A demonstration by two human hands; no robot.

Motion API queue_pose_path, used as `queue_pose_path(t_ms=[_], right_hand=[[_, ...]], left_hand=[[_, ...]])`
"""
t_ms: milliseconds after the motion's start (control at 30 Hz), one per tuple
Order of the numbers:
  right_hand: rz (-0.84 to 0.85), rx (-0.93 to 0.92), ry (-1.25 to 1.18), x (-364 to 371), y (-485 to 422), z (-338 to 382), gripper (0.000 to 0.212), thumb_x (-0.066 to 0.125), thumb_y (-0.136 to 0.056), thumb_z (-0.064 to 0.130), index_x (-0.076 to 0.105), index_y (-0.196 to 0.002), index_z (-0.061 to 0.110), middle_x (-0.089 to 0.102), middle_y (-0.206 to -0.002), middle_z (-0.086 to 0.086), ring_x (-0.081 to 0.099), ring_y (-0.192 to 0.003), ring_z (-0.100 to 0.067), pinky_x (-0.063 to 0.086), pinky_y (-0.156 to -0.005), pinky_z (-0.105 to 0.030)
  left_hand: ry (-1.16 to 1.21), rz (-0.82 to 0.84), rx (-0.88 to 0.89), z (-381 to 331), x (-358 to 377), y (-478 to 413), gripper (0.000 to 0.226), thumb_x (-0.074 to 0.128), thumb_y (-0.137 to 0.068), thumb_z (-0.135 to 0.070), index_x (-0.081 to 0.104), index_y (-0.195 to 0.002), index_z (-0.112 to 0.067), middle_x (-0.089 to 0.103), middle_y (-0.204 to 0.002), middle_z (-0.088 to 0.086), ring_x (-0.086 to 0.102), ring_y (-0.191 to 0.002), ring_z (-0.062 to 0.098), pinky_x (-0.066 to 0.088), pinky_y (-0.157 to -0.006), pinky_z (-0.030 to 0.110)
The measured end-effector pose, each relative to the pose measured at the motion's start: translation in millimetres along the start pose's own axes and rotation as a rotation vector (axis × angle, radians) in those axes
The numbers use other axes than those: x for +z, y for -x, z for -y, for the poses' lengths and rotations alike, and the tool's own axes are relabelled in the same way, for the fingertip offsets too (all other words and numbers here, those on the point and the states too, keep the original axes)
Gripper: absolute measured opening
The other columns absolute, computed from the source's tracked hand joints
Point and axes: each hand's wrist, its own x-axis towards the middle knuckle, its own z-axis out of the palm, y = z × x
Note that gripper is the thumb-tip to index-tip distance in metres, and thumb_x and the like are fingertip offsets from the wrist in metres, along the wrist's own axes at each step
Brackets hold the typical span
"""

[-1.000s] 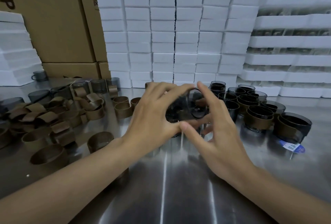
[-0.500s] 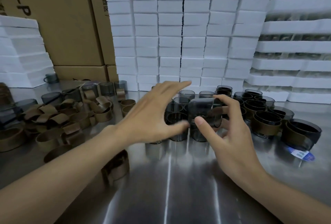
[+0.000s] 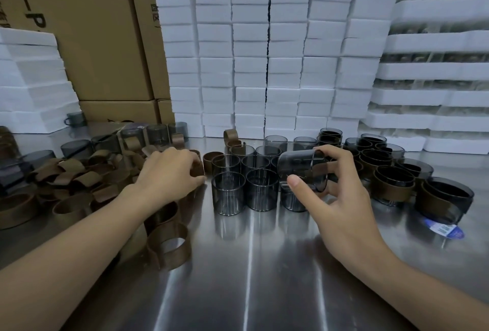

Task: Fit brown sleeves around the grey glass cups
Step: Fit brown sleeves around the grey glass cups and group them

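My right hand point(image 3: 336, 198) grips a bare grey glass cup point(image 3: 299, 168), tipped on its side above a cluster of bare grey cups point(image 3: 229, 193) at the table's middle. My left hand point(image 3: 169, 171) has its fingers curled round a brown sleeve point(image 3: 197, 169) at the edge of a heap of brown sleeves point(image 3: 79, 179) on the left. Cups with brown sleeves fitted point(image 3: 391, 185) stand grouped on the right. One loose sleeve point(image 3: 169, 248) lies close to my left forearm.
The steel table point(image 3: 251, 277) is bare in front. Stacked white foam boxes point(image 3: 264, 66) wall off the back, cardboard cartons point(image 3: 100, 39) rise at back left, foam trays point(image 3: 436, 92) at back right. A blue-and-white label point(image 3: 444, 230) lies near the right cups.
My left hand has left the cup and moved left to the sleeve pile. My right hand keeps the cup, now lifted and tilted sideways.
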Motion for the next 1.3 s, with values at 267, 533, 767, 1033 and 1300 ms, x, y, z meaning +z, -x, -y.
queue_pose_path(t_ms=[267, 533, 767, 1033, 1300], right_hand=[[0.028, 0.027, -0.046, -0.9, 1.2, -3.3, 0.052, 0.079, -0.077, 0.058, 0.046, -0.113, 0.041, 0.071, -0.107, 0.019, 0.075, -0.081, -0.015, 0.060, -0.069, -0.028], [0.023, 0.031, -0.093, -1.6, 0.4, -5.8, 0.051, 0.081, -0.084, 0.039, 0.050, -0.124, 0.047, 0.071, -0.115, 0.022, 0.078, -0.097, -0.014, 0.065, -0.079, -0.042], [-0.028, 0.067, -0.060, -3.2, -3.5, -10.1, 0.053, 0.077, -0.099, 0.022, 0.056, -0.138, 0.049, 0.068, -0.132, 0.011, 0.070, -0.118, -0.017, 0.060, -0.093, -0.059], [0.035, 0.039, -0.067, -1.5, -1.7, -7.7, 0.072, 0.086, -0.080, 0.052, 0.049, -0.142, 0.052, 0.062, -0.144, 0.004, 0.062, -0.136, -0.021, 0.050, -0.114, -0.053], [0.011, 0.031, -0.084, -2.6, -2.2, -3.9, 0.073, 0.092, -0.071, 0.048, 0.054, -0.134, 0.047, 0.065, -0.137, -0.001, 0.068, -0.128, -0.022, 0.055, -0.110, -0.048]], left_hand=[[0.282, -0.113, -0.099, -7.8, -13.5, -8.9, 0.009, 0.073, -0.095, -0.034, 0.071, -0.102, -0.029, 0.056, -0.123, -0.005, 0.046, -0.123, 0.020, 0.046, -0.093, 0.044], [1.266, -0.023, 0.050, -67.5, -40.8, 9.9, 0.019, 0.087, -0.091, -0.015, 0.077, -0.105, -0.023, 0.078, -0.115, -0.009, 0.078, -0.101, 0.009, 0.065, -0.082, 0.027], [1.121, -0.193, 0.375, -102.1, -26.1, 33.1, 0.067, 0.096, -0.080, -0.009, 0.066, -0.137, -0.027, 0.065, -0.130, -0.009, 0.068, -0.123, 0.011, 0.063, -0.091, 0.029], [1.011, -0.321, 0.476, -107.6, -14.4, 46.4, 0.064, 0.091, -0.085, -0.016, 0.066, -0.139, -0.037, 0.066, -0.132, -0.018, 0.073, -0.113, 0.006, 0.056, -0.091, 0.016], [1.061, -0.249, 0.537, -105.5, -11.0, 48.2, 0.070, 0.076, -0.087, -0.007, 0.061, -0.151, -0.030, 0.062, -0.139, -0.012, 0.072, -0.115, 0.018, 0.061, -0.086, 0.030]])
